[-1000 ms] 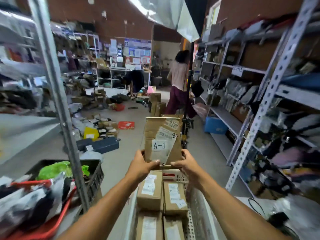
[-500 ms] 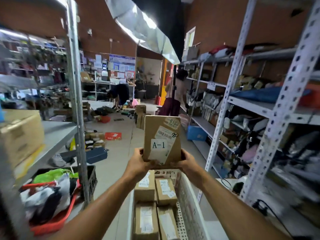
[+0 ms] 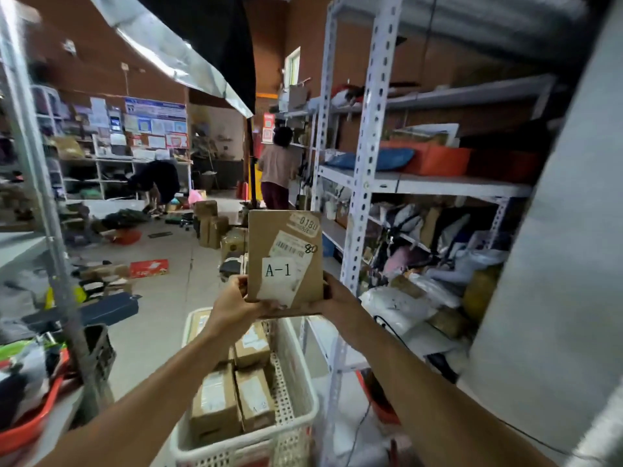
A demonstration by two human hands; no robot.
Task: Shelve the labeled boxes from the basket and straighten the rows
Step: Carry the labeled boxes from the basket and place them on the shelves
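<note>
Head view, hands (image 3: 236, 306) gripping flat cardboard box (image 3: 285, 257)

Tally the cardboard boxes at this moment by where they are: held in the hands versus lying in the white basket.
Box held up by the left hand and right hand, the one labelled A-1: 1
Boxes visible in the white basket, partly hidden by the left arm: 4 (one of them)
Total: 5

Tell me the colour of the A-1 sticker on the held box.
White with black lettering: the A-1 sticker on the brown cardboard box, seen in the head view.
</note>
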